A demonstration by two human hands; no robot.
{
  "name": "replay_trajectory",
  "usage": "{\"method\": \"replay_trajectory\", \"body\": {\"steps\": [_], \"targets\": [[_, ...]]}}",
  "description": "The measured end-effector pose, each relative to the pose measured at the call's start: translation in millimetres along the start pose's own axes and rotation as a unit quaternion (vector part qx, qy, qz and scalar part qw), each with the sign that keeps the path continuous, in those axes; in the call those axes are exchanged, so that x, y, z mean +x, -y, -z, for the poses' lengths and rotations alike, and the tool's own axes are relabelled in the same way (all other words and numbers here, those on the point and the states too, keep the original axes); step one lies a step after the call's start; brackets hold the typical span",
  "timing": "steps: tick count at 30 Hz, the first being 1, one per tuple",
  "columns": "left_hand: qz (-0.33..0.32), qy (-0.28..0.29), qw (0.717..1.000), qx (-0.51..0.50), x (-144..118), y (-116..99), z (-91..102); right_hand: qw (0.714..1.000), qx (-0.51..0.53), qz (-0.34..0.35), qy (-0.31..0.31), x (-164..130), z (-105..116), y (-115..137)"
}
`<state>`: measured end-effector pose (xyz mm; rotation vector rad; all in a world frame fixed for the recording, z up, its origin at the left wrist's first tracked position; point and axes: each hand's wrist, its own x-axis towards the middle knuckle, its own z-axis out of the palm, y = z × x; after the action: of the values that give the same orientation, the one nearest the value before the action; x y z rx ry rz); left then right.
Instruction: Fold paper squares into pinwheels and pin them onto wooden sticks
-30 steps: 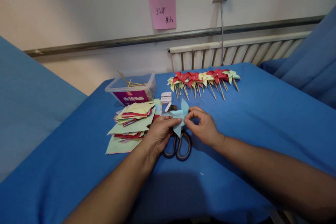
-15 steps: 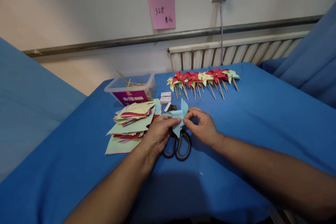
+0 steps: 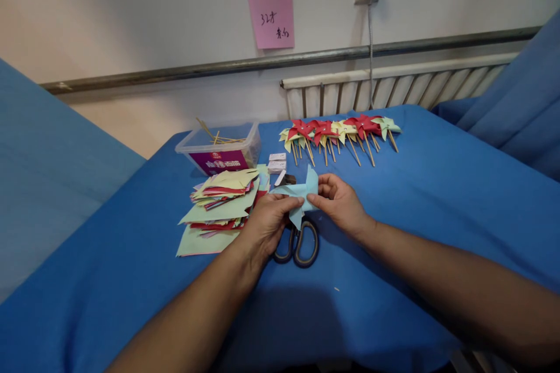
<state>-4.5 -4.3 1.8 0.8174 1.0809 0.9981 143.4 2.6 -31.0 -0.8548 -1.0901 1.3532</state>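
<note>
A light blue paper pinwheel with folded blades is held between both hands above the table. My left hand pinches it from the left, thumb on top near its middle. From the right, my right hand grips a blade, with the thumb in front and the fingers behind. Dark-handled scissors lie beneath, their blades hidden by the paper and my left hand. Stacks of cut coloured paper lie just left of my left hand.
A clear plastic box of wooden sticks stands behind the paper stacks. Small white boxes sit beside it. Finished red, yellow and green pinwheels on sticks lie in a row at the back. The blue-covered table reaches the radiator.
My right hand has gone from a fingertip pinch near the pinwheel's middle to gripping its right blade, thumb flatter. That blade now looks more folded over. My left hand has stayed in place.
</note>
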Motion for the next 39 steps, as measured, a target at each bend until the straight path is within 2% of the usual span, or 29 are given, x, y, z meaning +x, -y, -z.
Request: {"method": "replay_trajectory", "body": {"steps": [5, 13, 19, 23, 35, 39], "targets": [[0.009, 0.000, 1.000, 0.007, 0.8, 0.4, 0.6, 1.000, -0.001, -0.002, -0.007, 1.0, 0.0, -0.3], [-0.006, 0.008, 1.000, 0.007, -2.7, -11.5, 2.1, 0.999, -0.046, -0.009, -0.012, 1.7, 2.1, 2.5], [-0.039, -0.045, 0.991, 0.116, -3.6, -15.2, -0.1, 0.996, -0.090, 0.004, -0.006, 0.9, 2.2, 2.5], [-0.055, -0.054, 0.983, 0.168, -4.9, -15.5, -0.9, 0.995, -0.101, 0.013, 0.007, -0.2, 2.4, 1.5], [-0.045, -0.037, 0.982, 0.180, -3.6, -13.4, 3.2, 0.993, -0.117, 0.017, 0.020, -1.7, 1.7, -2.9], [-0.056, -0.057, 0.989, 0.127, -0.4, -14.9, 6.8, 0.996, -0.083, 0.037, 0.001, 3.4, 6.6, -3.5]]}}
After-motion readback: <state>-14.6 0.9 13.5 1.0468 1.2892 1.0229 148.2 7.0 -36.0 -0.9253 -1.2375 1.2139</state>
